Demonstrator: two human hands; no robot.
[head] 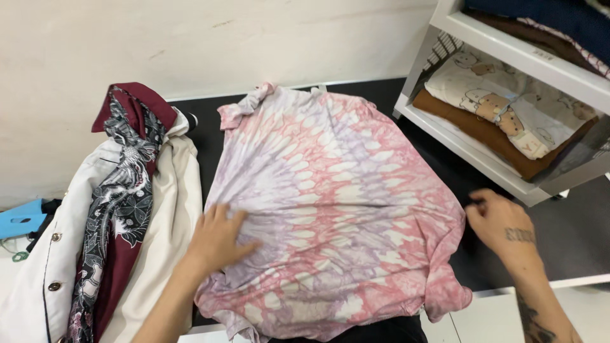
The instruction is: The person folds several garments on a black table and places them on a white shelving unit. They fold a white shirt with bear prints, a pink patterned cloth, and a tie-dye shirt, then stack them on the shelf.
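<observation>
My left hand (219,238) lies flat on the tie-dye shirt (330,203) at centre, right hand (499,219) pinching its right edge; uneven pulling could, I think, bunch the fabric.

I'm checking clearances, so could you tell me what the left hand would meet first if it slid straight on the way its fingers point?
The left hand lies flat on the tie-dye shirt, fingers pointing right; it would likely only cross more shirt.
</observation>
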